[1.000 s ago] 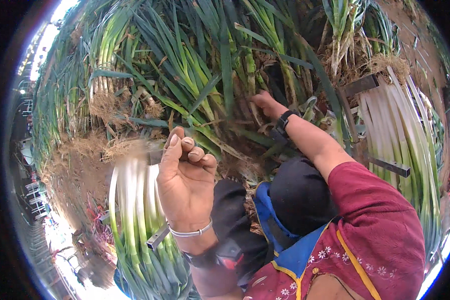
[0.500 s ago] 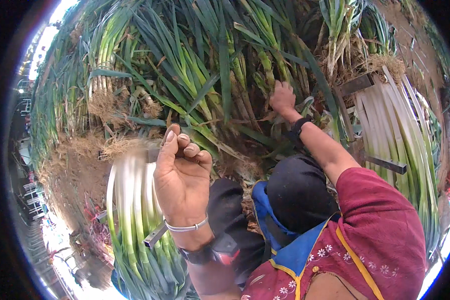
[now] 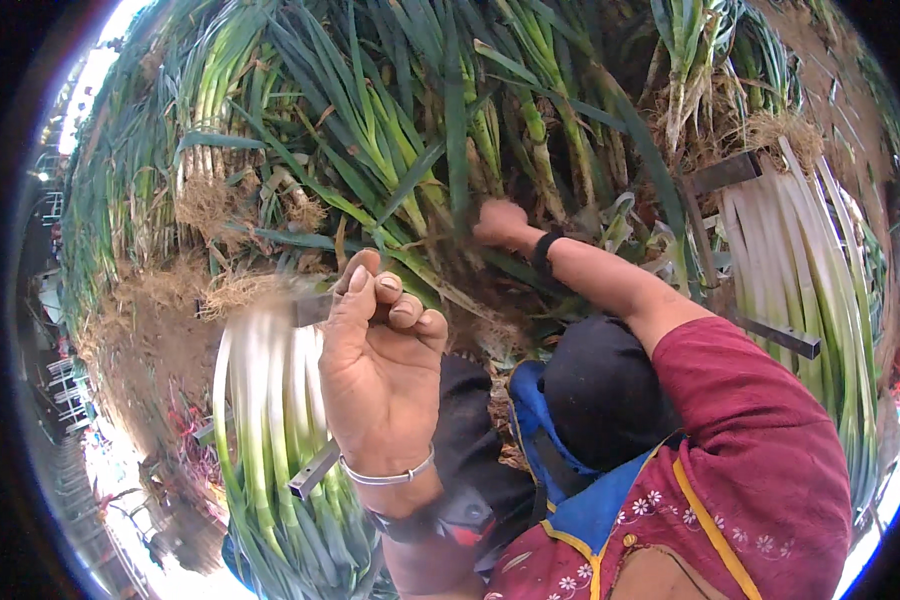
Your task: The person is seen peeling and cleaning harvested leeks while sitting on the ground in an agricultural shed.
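Observation:
My left hand (image 3: 385, 375) is raised palm up at the middle left, its fingers curled in and the thumb against the forefinger. Nothing shows in its palm. Below and beside it a bundle of cleaned leeks (image 3: 270, 430) lies across a metal frame (image 3: 315, 470), white ends away from me. My right hand (image 3: 501, 222) reaches across to the far pile of uncleaned leeks (image 3: 400, 140). Its fingers are closed at the lower end of a leek stalk (image 3: 482, 178), partly hidden by the back of the hand.
A second bundle of cleaned leeks (image 3: 790, 260) rests on another metal frame (image 3: 785, 338) at the right. Uncleaned leeks with dirty roots (image 3: 210, 205) crowd the far left. Soil and loose leaf scraps (image 3: 160, 350) cover the ground. My dark-clothed knees (image 3: 610, 390) are close below the hands.
My right hand has moved left and slightly nearer along the pile, closing at another stalk. My left hand has shifted a little right and keeps its curled shape.

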A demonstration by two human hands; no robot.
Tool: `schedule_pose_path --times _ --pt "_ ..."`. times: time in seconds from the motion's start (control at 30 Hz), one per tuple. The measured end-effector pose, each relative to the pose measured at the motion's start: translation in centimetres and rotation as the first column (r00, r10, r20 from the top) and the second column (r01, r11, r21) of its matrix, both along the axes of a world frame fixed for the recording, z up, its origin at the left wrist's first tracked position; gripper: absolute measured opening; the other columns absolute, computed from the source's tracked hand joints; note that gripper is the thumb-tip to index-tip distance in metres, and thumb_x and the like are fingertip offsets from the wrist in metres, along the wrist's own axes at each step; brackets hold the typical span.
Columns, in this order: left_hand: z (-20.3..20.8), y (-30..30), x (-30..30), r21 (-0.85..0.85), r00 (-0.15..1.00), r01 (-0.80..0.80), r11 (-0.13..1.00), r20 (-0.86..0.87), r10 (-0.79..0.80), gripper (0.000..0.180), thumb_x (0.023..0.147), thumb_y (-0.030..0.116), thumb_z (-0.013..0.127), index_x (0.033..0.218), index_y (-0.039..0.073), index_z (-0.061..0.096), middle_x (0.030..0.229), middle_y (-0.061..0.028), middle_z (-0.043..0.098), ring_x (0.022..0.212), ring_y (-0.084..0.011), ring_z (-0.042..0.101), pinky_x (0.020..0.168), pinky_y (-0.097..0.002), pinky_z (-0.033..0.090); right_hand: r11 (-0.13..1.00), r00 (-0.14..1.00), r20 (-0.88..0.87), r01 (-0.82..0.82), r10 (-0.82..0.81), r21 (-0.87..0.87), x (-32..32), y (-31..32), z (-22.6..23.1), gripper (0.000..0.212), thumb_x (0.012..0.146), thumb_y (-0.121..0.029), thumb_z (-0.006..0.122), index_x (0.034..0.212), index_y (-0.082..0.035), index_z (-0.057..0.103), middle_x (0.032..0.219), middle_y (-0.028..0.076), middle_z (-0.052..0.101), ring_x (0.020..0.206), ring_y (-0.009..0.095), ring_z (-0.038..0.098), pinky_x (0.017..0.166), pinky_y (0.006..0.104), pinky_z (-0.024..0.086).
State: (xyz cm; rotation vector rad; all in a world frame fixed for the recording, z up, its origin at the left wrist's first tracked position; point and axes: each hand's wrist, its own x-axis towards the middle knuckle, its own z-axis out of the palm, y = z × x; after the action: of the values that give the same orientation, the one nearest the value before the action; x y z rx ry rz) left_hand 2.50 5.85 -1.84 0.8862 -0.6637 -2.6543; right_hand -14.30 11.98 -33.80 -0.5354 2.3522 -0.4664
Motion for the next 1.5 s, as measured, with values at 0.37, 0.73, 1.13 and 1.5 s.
schedule_pose_path --times 0.37,0.73,1.13,1.5 --pt "0.0 1.0 -0.5 -0.017 1.0 0.018 1.0 0.016 -0.017 0.017 0.089 0.011 0.057 0.105 0.006 0.058 0.082 -0.001 0.06 0.069 -0.0111 0.055 0.066 -0.0275 0.045 0.717 0.616 0.776 0.602 -0.136 -0.352 -1.7 1.4 -1.3 0.036 0.086 -0.025 0.057 0.118 -0.01 0.055 0.097 0.005 0.054 0.095 0.021 0.05 0.076 0.034 0.045" --pt "-0.3 1.7 -1.5 -0.026 0.999 0.048 0.999 0.028 -0.047 0.017 0.093 0.013 0.052 0.106 0.005 0.057 0.082 -0.0012 0.057 0.069 -0.0106 0.055 0.065 -0.0272 0.044 0.545 0.504 0.86 0.746 -0.084 -0.384 -2.4 0.1 -2.4 0.037 0.088 -0.036 0.053 0.109 -0.006 0.057 0.098 0.008 0.058 0.088 0.019 0.054 0.075 0.0365 0.045" --pt "-0.3 1.8 -2.1 -0.03 0.999 0.037 0.999 0.019 -0.037 0.015 0.089 0.011 0.057 0.103 0.006 0.059 0.081 -0.0009 0.059 0.068 -0.0107 0.054 0.064 -0.0261 0.045 0.341 0.354 0.934 0.885 -0.047 -0.318 -4.0 4.5 7.8 0.024 0.091 -0.025 0.051 0.091 -0.003 0.061 0.072 0.004 0.061 0.06 0.016 0.056 0.057 0.0332 0.047" --pt "-1.1 0.5 -1.7 -0.134 0.994 -0.045 0.99 0.09 0.058 0.014 0.086 0.01 0.059 0.1 0.009 0.059 0.08 -0.0004 0.06 0.068 -0.0117 0.055 0.062 -0.0254 0.043 0.33 0.184 0.973 0.918 0.143 -0.222 -3.0 6.8 11.9 0.021 0.092 -0.025 0.049 0.101 -0.007 0.054 0.072 0.001 0.055 0.059 0.012 0.053 0.051 0.0258 0.045"
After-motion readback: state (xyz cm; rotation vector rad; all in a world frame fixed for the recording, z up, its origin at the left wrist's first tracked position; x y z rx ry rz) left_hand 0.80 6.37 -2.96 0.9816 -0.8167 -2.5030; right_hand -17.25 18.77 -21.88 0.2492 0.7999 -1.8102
